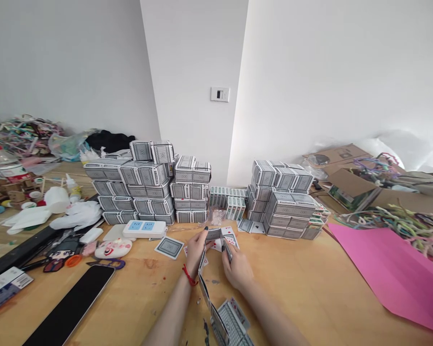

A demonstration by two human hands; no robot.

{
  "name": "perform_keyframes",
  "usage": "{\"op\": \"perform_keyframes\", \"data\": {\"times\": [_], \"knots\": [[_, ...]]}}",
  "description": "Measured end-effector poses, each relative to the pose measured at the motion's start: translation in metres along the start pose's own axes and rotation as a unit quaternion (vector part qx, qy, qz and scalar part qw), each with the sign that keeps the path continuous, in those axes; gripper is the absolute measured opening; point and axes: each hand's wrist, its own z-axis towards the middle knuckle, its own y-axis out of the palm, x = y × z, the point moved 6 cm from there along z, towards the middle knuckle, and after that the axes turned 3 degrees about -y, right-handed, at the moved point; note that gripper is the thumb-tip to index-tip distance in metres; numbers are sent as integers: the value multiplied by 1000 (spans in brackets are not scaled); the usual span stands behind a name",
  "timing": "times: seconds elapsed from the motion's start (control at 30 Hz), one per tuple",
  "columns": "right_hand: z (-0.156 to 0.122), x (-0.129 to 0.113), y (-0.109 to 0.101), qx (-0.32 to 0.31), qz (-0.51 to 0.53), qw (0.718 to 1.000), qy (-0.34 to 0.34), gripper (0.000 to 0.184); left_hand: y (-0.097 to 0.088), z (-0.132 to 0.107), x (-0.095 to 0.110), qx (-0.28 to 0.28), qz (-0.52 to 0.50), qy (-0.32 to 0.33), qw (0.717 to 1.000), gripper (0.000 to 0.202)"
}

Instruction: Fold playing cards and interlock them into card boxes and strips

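A chain of joined, folded playing cards (205,283) runs from between my hands down to the table's near edge. My left hand (195,253), with a red cord at the wrist, grips the far end of this chain. My right hand (238,269) is closed round the folded playing cards (229,251) on the chain's right side; how many it holds I cannot tell. Beyond my fingers lie loose face-up cards (231,236). A face-down card (169,247) is left of my left hand. More cards (234,319) lie between my forearms, beside the chain's near end.
Block stacks made of cards stand at the back left (147,192) and back right (288,206), with card packs (234,204) between. A power strip (144,228), phone (72,307) and scissors (110,263) lie left. Pink paper (397,278) and yarn (407,226) are right.
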Motion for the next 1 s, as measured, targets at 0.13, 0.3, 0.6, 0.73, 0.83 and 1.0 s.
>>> {"op": "perform_keyframes", "data": {"times": [0.13,0.3,0.6,0.73,0.83,1.0], "knots": [[0,-1,-1,8,-1,1000,-5,38,0,1,0,-2,3,0,1000,22],[0,0,0,11,-7,1000,-4,36,0,1,0,-4,-1,3,1000,22],[1,4,2,8,-23,1000,7,35,3,0,0,-8,7,-14,1000,19],[1,5,4,13,-39,999,4,36,3,-1,0,3,8,-19,1000,20],[0,4,5,14,-53,998,5,35,3,-2,1,10,12,-20,1000,22],[-1,3,5,13,-57,998,22,34,5,-3,2,-8,-1,-17,1000,21]]}}
